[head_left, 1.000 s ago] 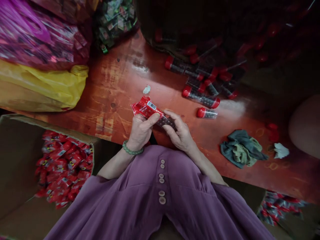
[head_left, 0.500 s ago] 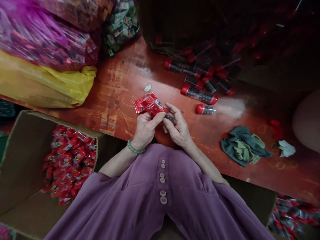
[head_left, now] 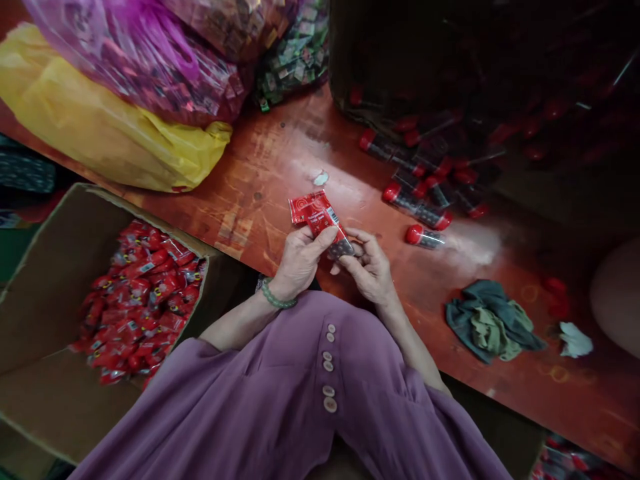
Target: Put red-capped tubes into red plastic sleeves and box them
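Red packet [head_left: 321, 220] turned steeper, head view swung left

Got packet [head_left: 323, 220] b/w L hand [head_left: 297, 260] & R hand [head_left: 369, 267], nr front edge of table [head_left: 270, 193]. Spotting scrap [head_left: 321, 178] just beyond, tubes [head_left: 417, 208] strewn farther R. Got bags [head_left: 125, 150] piled far L; carton [head_left: 45, 280] w/ packs [head_left: 145, 293] inside, L of lap [head_left: 280, 380]. Seeing cloth [head_left: 493, 320] on R, 2nd scrap [head_left: 575, 340] beside.
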{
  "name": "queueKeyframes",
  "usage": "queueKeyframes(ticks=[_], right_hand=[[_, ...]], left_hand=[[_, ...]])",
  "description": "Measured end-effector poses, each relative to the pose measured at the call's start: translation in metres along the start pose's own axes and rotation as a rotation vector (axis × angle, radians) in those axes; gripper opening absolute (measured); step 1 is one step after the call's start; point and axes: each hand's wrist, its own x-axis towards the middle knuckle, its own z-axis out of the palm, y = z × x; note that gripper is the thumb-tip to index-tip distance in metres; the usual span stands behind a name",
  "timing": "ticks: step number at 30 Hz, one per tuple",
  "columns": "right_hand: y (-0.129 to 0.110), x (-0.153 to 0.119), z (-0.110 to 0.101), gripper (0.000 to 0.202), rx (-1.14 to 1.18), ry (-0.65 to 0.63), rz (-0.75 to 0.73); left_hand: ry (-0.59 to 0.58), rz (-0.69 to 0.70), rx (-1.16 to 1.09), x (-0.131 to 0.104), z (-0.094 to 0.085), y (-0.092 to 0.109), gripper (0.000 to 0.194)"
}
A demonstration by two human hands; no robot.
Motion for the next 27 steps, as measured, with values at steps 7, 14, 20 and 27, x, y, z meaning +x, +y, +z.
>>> queueKeyframes(ticks=[7,14,20,27], right_hand=[[0.012,-0.003,0.000,0.036,-0.147,0.058,-0.092],[0.009,0.001,0.006,0.031,-0.186,0.077,-0.068],[0.011,0.010,0.011,0.032,-0.230,0.202,-0.154],[0.023,0.012,0.009,0.042,-0.302,0.128,-0.286]], left_hand=[[-0.038,-0.013,0.019,-0.002,-0.002,0.000,0.042],[-0.024,-0.019,-0.028,0.003,-0.006,-0.007,0.042],[-0.163,0.020,0.132,0.008,-0.011,-0.012,0.042],[-0.207,-0.026,0.063,-0.004,-0.026,0.000,0.039]])
